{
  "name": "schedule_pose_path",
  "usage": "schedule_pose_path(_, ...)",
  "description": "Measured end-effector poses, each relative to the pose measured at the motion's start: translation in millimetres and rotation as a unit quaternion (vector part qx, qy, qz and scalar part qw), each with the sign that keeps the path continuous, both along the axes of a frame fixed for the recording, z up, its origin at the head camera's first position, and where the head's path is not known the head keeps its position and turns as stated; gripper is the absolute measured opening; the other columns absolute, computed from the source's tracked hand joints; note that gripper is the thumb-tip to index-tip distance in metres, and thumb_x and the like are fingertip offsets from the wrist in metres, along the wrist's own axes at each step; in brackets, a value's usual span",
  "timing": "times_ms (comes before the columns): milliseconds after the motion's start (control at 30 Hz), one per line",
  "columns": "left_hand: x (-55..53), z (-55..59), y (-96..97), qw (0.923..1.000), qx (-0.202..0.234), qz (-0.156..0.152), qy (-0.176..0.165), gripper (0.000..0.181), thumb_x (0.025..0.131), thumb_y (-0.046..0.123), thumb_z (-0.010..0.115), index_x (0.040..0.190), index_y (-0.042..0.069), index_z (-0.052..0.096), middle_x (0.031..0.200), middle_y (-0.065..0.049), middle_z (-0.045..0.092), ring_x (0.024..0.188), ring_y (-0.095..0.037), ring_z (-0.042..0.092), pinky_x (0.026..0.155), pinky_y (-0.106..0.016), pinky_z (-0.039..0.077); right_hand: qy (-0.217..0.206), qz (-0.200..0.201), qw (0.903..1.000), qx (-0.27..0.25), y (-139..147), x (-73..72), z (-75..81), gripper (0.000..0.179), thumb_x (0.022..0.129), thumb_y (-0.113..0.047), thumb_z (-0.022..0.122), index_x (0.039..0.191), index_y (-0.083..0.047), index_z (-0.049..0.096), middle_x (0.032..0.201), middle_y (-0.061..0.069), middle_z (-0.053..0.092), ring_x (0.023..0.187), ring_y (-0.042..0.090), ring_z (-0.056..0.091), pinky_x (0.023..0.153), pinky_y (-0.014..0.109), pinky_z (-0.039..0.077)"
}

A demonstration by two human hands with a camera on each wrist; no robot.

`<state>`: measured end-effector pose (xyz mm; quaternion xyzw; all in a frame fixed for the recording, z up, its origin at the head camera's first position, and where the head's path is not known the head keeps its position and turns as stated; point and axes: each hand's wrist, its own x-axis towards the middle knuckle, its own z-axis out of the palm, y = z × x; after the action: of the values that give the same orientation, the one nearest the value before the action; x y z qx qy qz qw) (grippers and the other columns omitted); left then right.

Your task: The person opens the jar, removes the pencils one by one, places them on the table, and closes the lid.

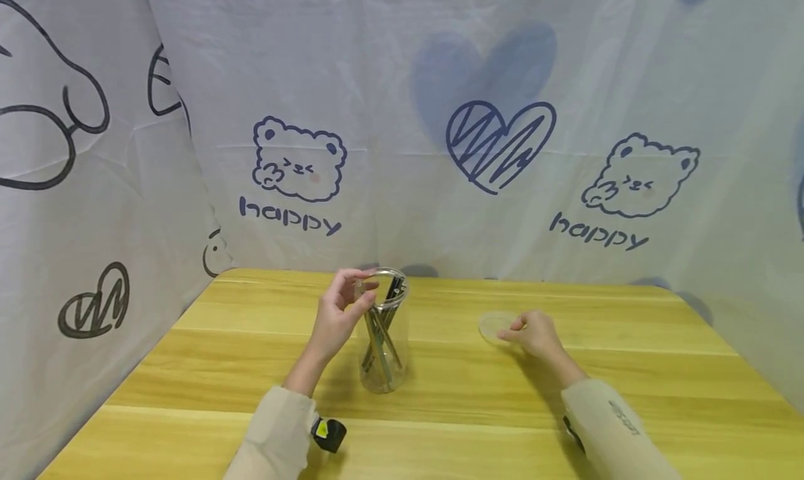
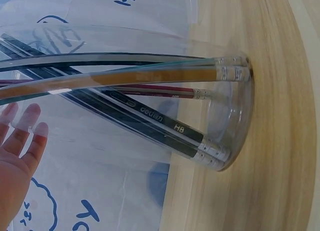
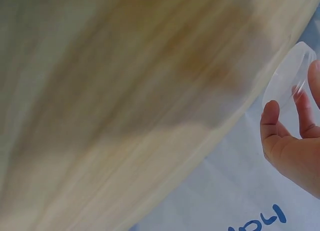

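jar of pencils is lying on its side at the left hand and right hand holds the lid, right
The jar isn't on its side: the head view shows it upright on the table. It does hold pencils, the left hand is at it, and the right hand holds the lid.

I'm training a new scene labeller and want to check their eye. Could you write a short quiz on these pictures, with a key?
1. Multiple choice: What stands in the clear jar?
A) spoons
B) pencils
C) brushes

2. True or false: The jar's mouth is covered.

3. Short answer: Which hand holds the clear round lid?

Key:
1. B
2. False; the mouth is open.
3. The right hand.
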<state>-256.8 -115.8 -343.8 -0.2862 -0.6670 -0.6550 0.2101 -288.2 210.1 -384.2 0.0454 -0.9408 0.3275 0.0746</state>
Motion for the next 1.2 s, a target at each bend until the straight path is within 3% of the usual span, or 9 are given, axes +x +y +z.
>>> schedule_pose_path(267, -1.0, 0.3, -0.8, 1.0, 0.001, -0.002, 0.004, 0.029, 0.083, -0.002, 0.054, 0.11, -0.008, 0.045, 0.116, -0.025, 0.052, 0.096, -0.018, 0.057, 0.07, -0.024, 0.049, -0.021, -0.001, 0.9996, 0.018, 1, -6.0, -1.6, 0.024, 0.075, -0.014, 0.071, 0.061, 0.003, 0.061, 0.049, -0.002, 0.046, 0.046, 0.009, 0.034, 0.044, 0.021, 0.031)
schedule_pose_path(433, -2.4, -0.9, -1.0, 1.0, 0.002, -0.005, 0.007, 0.029, 0.083, -0.004, 0.053, 0.11, -0.009, 0.045, 0.116, -0.025, 0.052, 0.097, -0.029, 0.056, 0.071, -0.024, 0.049, -0.025, 0.004, 0.9993, 0.026, 2, -7.1, -3.4, 0.022, 0.075, -0.012, 0.071, 0.062, 0.003, 0.063, 0.049, -0.001, 0.049, 0.045, 0.008, 0.036, 0.043, 0.02, 0.033)
schedule_pose_path(633, -2.2, -2.0, -1.2, 1.0, 0.001, -0.008, -0.001, 0.028, 0.084, -0.005, 0.052, 0.111, -0.009, 0.045, 0.115, -0.025, 0.052, 0.095, -0.013, 0.057, 0.071, -0.024, 0.048, -0.036, 0.007, 0.9988, 0.033, 3, -7.3, -4.9, 0.02, 0.075, -0.011, 0.071, 0.063, 0.003, 0.064, 0.048, -0.001, 0.048, 0.044, 0.007, 0.036, 0.042, 0.02, 0.032)
schedule_pose_path(733, -1.7, -2.0, -1.4, 0.9999, 0.001, -0.011, -0.005, 0.028, 0.084, -0.005, 0.052, 0.111, -0.009, 0.044, 0.116, -0.025, 0.051, 0.094, -0.01, 0.057, 0.072, -0.024, 0.048, -0.042, 0.017, 0.9983, 0.037, 4, -7.2, -4.3, 0.02, 0.076, -0.011, 0.07, 0.072, 0.008, 0.064, 0.057, 0.006, 0.056, 0.05, 0.013, 0.044, 0.046, 0.024, 0.04)
schedule_pose_path(800, 1.0, 0.8, -1.0, 0.9999, 0.0, -0.011, -0.008, 0.028, 0.084, -0.006, 0.051, 0.111, -0.01, 0.044, 0.116, -0.026, 0.051, 0.094, -0.009, 0.056, 0.072, -0.024, 0.048, -0.04, 0.026, 0.9981, 0.038, 5, -7.7, -4.0, 0.025, 0.076, -0.011, 0.069, 0.082, 0.012, 0.063, 0.071, 0.016, 0.061, 0.063, 0.022, 0.053, 0.057, 0.032, 0.047)
schedule_pose_path(900, 4.0, 3.9, -0.3, 0.9999, -0.002, -0.009, -0.011, 0.029, 0.084, -0.006, 0.051, 0.111, -0.01, 0.043, 0.117, -0.027, 0.05, 0.094, -0.008, 0.056, 0.072, -0.024, 0.048, -0.029, 0.043, 0.9979, 0.039, 5, -8.4, -2.1, 0.034, 0.078, -0.013, 0.067, 0.094, 0.016, 0.058, 0.092, 0.028, 0.059, 0.084, 0.037, 0.055, 0.073, 0.043, 0.047)
schedule_pose_path(1000, 3.8, 3.4, -0.4, 0.9998, -0.002, -0.007, -0.016, 0.03, 0.084, -0.006, 0.052, 0.112, -0.01, 0.043, 0.117, -0.026, 0.05, 0.095, -0.009, 0.056, 0.073, -0.026, 0.049, -0.014, 0.051, 0.9979, 0.038, 5, -7.5, 0.3, 0.035, 0.079, -0.014, 0.065, 0.096, 0.016, 0.057, 0.096, 0.03, 0.058, 0.093, 0.043, 0.052, 0.079, 0.048, 0.044)
schedule_pose_path(1067, -1.0, -1.8, -1.6, 0.9999, 0.001, -0.01, -0.013, 0.03, 0.084, -0.004, 0.053, 0.112, -0.008, 0.044, 0.118, -0.024, 0.051, 0.095, -0.01, 0.057, 0.074, -0.026, 0.049, -0.004, 0.053, 0.9979, 0.036, 3, -6.3, 2.9, 0.035, 0.079, -0.015, 0.065, 0.096, 0.016, 0.058, 0.096, 0.03, 0.058, 0.094, 0.044, 0.051, 0.08, 0.049, 0.043)
schedule_pose_path(1200, -0.5, -1.9, -1.9, 0.9998, 0.0, -0.011, -0.019, 0.031, 0.084, -0.003, 0.053, 0.113, -0.007, 0.044, 0.118, -0.023, 0.051, 0.095, -0.011, 0.056, 0.075, -0.027, 0.049, 0.003, 0.051, 0.9984, 0.025, -1, -3.4, 9.1, 0.035, 0.08, -0.014, 0.065, 0.097, 0.016, 0.057, 0.097, 0.03, 0.058, 0.094, 0.043, 0.052, 0.08, 0.048, 0.043)
